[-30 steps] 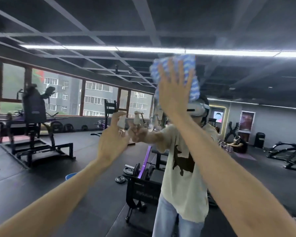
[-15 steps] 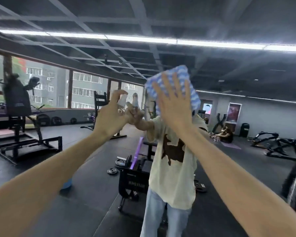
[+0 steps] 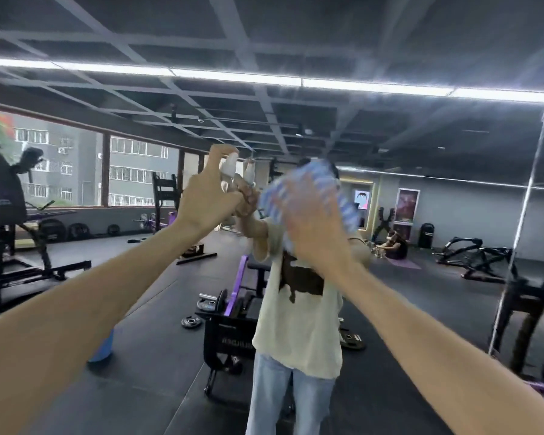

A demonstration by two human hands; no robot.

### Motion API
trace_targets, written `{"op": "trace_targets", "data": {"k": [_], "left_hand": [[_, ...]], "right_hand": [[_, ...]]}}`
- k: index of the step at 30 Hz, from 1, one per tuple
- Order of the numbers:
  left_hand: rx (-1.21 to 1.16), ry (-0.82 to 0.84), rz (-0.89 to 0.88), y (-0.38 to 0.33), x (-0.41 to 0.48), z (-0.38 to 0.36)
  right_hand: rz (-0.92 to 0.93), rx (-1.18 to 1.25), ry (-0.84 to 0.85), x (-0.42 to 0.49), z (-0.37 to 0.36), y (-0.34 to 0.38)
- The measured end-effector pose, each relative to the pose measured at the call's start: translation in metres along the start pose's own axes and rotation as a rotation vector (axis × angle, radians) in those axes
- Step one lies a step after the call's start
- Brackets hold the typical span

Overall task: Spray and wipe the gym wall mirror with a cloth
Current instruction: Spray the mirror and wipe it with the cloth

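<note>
Risk first: the small white spray bottle (image 3: 229, 167) is raised very near the large gym wall mirror (image 3: 405, 309), close to its own reflection, so a squeeze from here would probably land as one heavy wet patch and run down in streaks rather than mist. And look how near the two hands are. A burst now could soak the knuckles or the blue-and-white striped cloth (image 3: 308, 196) instead of the glass. The cloth itself seems only pinned, not gripped, so if pressure eases it could slide off and drop to the floor. Any bare fingertip over its edge would leave smears. Off to the right, the vertical seam (image 3: 528, 215) between mirror panels could trap drips. Now the pose: the left hand (image 3: 206, 204) comes up from the lower left on a long, nearly straight arm, its fingers wrapped round the spray bottle with one hooked over the top. The right hand (image 3: 314, 227) reaches in from the lower right, palm toward the glass and fingers apparently spread flat on the cloth. Blur softens them, so that is a best reading. The cloth sits at head height, covering the reflected face.
</note>
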State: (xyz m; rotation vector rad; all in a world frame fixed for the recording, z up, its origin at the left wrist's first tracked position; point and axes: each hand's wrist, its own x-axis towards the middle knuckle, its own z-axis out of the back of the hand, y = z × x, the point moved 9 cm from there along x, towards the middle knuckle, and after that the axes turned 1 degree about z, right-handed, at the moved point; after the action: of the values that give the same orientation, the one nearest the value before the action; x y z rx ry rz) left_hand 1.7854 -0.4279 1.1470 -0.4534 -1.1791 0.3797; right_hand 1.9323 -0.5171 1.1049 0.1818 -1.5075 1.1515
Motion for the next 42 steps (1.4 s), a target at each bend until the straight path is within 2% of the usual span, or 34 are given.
{"op": "trace_targets", "data": {"k": [2, 3, 4, 6, 9, 10, 11, 12, 14, 15, 16, 17, 19, 22, 24, 26, 29, 31, 36, 39, 42], "left_hand": [[0.015, 0.011, -0.019, -0.006, 0.003, 0.002], [0.032, 0.019, -0.037, -0.01, 0.006, 0.005], [0.042, 0.023, -0.05, -0.014, 0.009, 0.008], [0.028, 0.011, -0.068, -0.019, 0.017, 0.017], [0.023, -0.008, -0.09, -0.021, 0.027, 0.026], [0.031, -0.014, -0.093, -0.021, 0.03, 0.028], [0.031, -0.019, -0.094, -0.02, 0.033, 0.03], [0.024, -0.029, -0.093, -0.019, 0.036, 0.032], [0.011, -0.052, -0.087, -0.016, 0.043, 0.037], [0.018, -0.062, -0.088, -0.017, 0.046, 0.039], [0.035, -0.06, -0.095, -0.018, 0.048, 0.041], [0.059, -0.048, -0.112, -0.021, 0.051, 0.044], [0.118, -0.025, -0.152, -0.026, 0.058, 0.053], [0.244, -0.007, -0.215, -0.039, 0.073, 0.07], [0.247, -0.019, -0.221, -0.046, 0.083, 0.084], [0.191, -0.051, -0.206, -0.048, 0.092, 0.093], [0.096, -0.077, -0.176, -0.044, 0.1, 0.095], [0.057, -0.062, -0.161, -0.042, 0.102, 0.09], [0.035, -0.035, -0.167, -0.057, 0.103, 0.074], [-0.03, -0.029, -0.162, -0.071, 0.103, 0.062], [-0.009, 0.015, -0.199, -0.096, 0.096, 0.038]], "right_hand": [[0.41, 0.009, 0.056, -0.042, -0.011, 0.047], [0.519, -0.021, 0.1, -0.036, -0.015, 0.04], [0.522, -0.071, 0.1, -0.011, -0.013, 0.018], [0.251, -0.117, -0.021, 0.064, 0.007, -0.046], [-0.341, -0.038, -0.076, 0.144, 0.033, -0.134], [-0.439, -0.024, -0.101, 0.153, 0.035, -0.13], [-0.435, -0.02, -0.109, 0.156, 0.031, -0.108], [-0.318, -0.015, -0.129, 0.157, 0.028, -0.07], [0.155, -0.006, -0.093, 0.139, 0.01, 0.024], [0.343, -0.012, -0.045, 0.13, 0.002, 0.048], [0.458, -0.02, 0.015, 0.133, -0.002, 0.049], [0.473, -0.049, 0.044, 0.151, -0.002, 0.032], [0.237, -0.066, -0.024, 0.203, 0.013, -0.028], [-0.312, -0.035, 0.01, 0.251, 0.034, -0.109], [-0.427, -0.022, 0.017, 0.266, 0.036, -0.097], [-0.267, 0.001, 0.022, 0.279, 0.028, -0.043], [0.204, 0.021, 0.197, 0.27, 0.008, 0.045], [0.241, -0.063, 0.21, 0.264, 0.006, 0.033], [-0.256, -0.089, -0.052, 0.195, 0.035, -0.138], [-0.517, -0.111, -0.058, 0.133, 0.055, -0.23], [-0.765, -0.055, -0.087, 0.099, 0.072, -0.292]]}}
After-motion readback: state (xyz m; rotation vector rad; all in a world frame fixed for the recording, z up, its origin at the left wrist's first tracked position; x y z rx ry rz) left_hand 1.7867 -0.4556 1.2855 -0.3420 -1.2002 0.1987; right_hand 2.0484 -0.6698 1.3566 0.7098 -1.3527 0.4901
